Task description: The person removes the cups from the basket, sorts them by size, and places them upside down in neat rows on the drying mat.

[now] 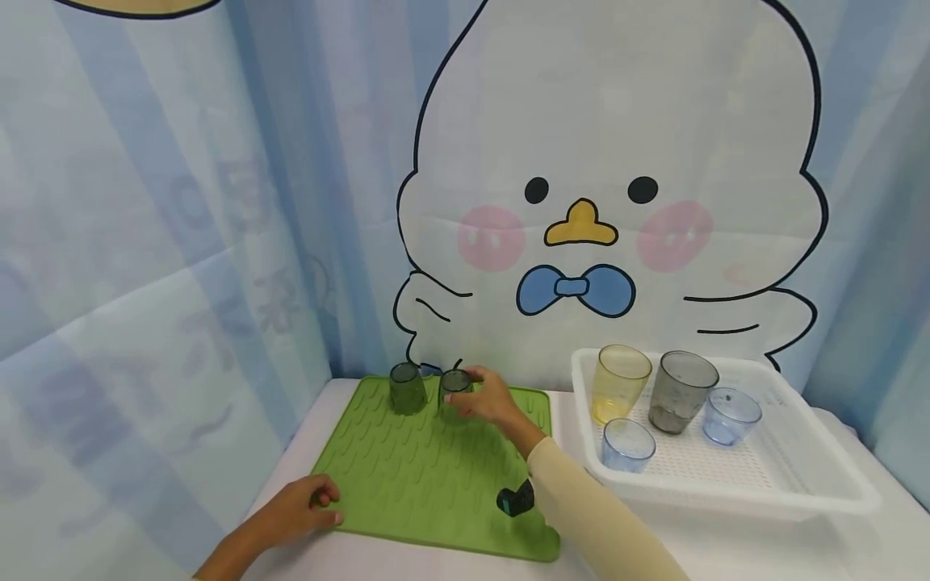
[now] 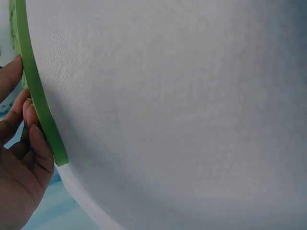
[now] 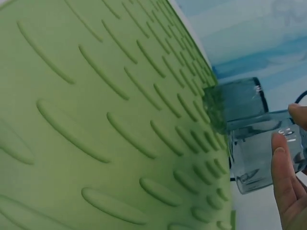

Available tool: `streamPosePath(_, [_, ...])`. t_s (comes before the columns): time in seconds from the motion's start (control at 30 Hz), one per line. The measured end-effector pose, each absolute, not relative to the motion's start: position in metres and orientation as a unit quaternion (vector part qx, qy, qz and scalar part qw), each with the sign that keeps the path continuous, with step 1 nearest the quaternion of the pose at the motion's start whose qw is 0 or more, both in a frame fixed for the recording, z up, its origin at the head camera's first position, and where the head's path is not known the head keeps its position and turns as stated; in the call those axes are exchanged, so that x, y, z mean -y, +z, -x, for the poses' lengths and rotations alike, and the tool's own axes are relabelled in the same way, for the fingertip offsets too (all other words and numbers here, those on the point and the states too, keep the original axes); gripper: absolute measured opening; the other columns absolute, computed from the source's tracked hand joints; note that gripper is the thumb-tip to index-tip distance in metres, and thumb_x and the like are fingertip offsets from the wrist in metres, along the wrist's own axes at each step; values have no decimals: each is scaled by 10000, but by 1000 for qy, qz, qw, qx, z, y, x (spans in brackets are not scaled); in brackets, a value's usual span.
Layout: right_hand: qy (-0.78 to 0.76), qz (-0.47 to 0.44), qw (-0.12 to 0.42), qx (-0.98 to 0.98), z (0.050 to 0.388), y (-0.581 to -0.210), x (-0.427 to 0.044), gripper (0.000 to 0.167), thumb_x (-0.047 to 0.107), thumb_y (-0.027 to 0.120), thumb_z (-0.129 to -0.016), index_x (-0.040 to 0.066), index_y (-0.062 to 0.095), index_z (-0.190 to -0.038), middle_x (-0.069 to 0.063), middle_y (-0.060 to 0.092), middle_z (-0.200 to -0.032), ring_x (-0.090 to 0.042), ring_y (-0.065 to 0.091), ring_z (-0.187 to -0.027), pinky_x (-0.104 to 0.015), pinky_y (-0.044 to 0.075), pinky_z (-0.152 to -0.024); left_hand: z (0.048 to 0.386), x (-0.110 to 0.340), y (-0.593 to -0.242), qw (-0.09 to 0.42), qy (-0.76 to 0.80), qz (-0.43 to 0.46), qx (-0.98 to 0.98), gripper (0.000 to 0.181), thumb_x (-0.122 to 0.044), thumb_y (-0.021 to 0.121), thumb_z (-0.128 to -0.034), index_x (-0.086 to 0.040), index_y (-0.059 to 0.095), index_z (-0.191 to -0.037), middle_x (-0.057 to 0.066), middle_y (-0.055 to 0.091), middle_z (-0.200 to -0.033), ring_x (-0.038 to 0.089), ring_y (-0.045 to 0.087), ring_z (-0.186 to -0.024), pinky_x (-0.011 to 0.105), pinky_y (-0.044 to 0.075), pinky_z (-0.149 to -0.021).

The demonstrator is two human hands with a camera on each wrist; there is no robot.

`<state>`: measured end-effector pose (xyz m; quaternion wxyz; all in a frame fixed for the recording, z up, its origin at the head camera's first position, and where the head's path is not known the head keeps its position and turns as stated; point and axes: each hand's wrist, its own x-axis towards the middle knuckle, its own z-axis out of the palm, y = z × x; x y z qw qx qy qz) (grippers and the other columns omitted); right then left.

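Observation:
My right hand [image 1: 490, 403] pinches a small dark tinted glass [image 1: 455, 381] between thumb and fingers at the back of a green drying mat [image 1: 429, 484]. In the right wrist view this glass [image 3: 252, 155] is see-through, and a gap between it and the mat is hard to judge. Beside it, to the left, a matching glass [image 1: 408, 390] stands on the mat. At the mat's front left corner is my left hand [image 1: 294, 512], its fingers loosely bent. The left wrist view has those fingertips [image 2: 43, 148] touching the mat's rim [image 2: 41, 96].
To the right a white plastic basket [image 1: 726, 491] holds a yellow glass [image 1: 620, 383], a grey glass [image 1: 679, 391] and two small blue glasses, one front [image 1: 628, 446], one right [image 1: 731, 417]. A curtain [image 1: 596, 121] with a cartoon bird hangs behind the white-covered table.

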<state>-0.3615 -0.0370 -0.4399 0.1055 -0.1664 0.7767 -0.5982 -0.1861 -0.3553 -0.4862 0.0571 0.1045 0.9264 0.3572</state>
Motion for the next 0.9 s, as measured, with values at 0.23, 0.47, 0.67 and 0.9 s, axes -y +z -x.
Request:
streamPosePath(0.23, [-585, 156, 90, -791, 378, -449, 46, 759, 161, 812, -856, 5, 425, -1490, -234, 469, -1455, -246, 730, -747, -409, 609, -760, 186, 353, -485, 62, 358, -95, -927, 270, -215, 795, -853, -53, 630, -992, 15, 549, -883, 47, 465, -780, 240, 433, -677])
streamPosePath(0.47, [-585, 140, 95, -793, 386, -453, 58, 743, 144, 799, -869, 11, 419, -1493, -223, 476, -1459, -224, 737, -775, -369, 610, -767, 186, 353, -485, 65, 360, -90, -926, 271, -212, 794, -854, -50, 630, -997, 14, 550, -883, 57, 469, -778, 240, 435, -677])
streamPosePath(0.67, [-592, 136, 90, -790, 390, -456, 64, 663, 100, 782, -876, -1, 461, -1447, -234, 481, -1441, -275, 743, -837, -360, 613, -761, 187, 353, -486, 62, 358, -90, -927, 273, -212, 796, -850, -50, 631, -994, 12, 551, -881, 56, 471, -777, 236, 441, -681])
streamPosePath(0.9, [-590, 129, 106, -790, 397, -462, 68, 710, 123, 761, -902, 2, 394, -1497, -237, 424, -1504, -289, 742, -892, -362, 610, -783, 187, 354, -487, 63, 367, -90, -924, 277, -205, 798, -847, -40, 627, -989, 21, 544, -875, 62, 469, -771, 234, 435, -675])
